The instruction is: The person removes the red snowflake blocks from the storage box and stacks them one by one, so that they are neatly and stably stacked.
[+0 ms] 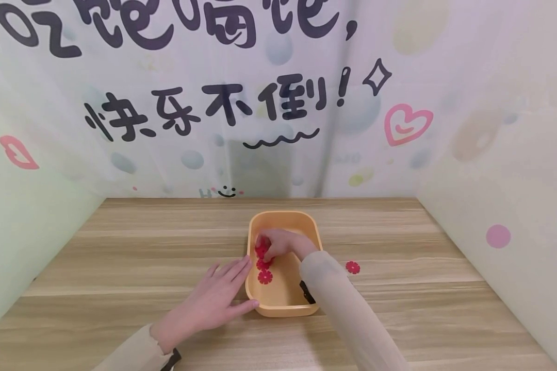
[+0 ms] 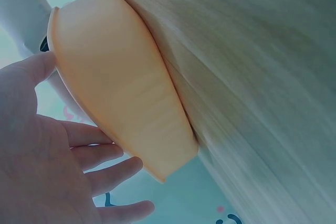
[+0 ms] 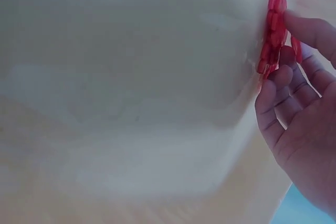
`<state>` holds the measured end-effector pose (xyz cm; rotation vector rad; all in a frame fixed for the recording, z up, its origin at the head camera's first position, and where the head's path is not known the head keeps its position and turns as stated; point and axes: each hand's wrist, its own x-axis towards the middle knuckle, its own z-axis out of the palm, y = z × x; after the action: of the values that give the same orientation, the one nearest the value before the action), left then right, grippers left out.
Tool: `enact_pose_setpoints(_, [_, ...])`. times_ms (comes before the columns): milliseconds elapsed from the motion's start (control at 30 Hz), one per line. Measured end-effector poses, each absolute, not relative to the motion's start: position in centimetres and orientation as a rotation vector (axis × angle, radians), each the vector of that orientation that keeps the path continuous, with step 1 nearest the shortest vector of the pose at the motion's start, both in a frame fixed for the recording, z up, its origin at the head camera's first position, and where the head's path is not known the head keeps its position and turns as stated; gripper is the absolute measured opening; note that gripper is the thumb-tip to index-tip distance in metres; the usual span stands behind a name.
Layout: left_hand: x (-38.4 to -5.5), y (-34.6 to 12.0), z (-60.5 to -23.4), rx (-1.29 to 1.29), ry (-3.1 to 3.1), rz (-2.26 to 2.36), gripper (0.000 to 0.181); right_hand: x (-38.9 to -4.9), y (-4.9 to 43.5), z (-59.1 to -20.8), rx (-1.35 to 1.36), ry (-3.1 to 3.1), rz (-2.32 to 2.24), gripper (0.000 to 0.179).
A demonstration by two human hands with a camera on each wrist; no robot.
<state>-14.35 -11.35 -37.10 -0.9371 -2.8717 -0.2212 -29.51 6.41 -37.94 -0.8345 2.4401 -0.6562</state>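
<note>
An orange plastic bin [image 1: 285, 311] stands on the wooden table with several red notched discs, snowflake building pieces [image 1: 265, 277], along its left side. My right hand [image 1: 282, 242] reaches inside, thumb and fingers bent around red snowflake discs at the far left. In the right wrist view, the red discs [image 3: 274, 35] are bunched against the wall between thumb and fingertips, partly hidden by the fingers. Outside the bin, my left hand [image 1: 215, 299] lies with fingers spread, its fingertips and thumb at the left rim. The left wrist view shows these fingers along the bin's wall [image 2: 115, 72].
A single red snowflake disc [image 1: 353, 267] lies on the table [image 1: 399, 309], right of the bin and beside the right sleeve. Behind the table hangs a printed white curtain [image 1: 176, 149], and pale walls rise at both sides.
</note>
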Motion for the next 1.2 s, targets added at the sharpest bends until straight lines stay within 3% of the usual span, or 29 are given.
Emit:
enact_pose_setpoints(800, [-14.4,-11.3,-37.3,-0.932,-2.860,-0.211,0.077,-29.1,8.7,-31.0,-0.948,2.575,-0.634,0.033])
enact_pose_setpoints(1200, [-14.4,-11.3,-37.4,-0.928,-2.874,-0.221,0.078,-28.3,12.3,-30.9,-1.181,2.539,-0.701,0.033])
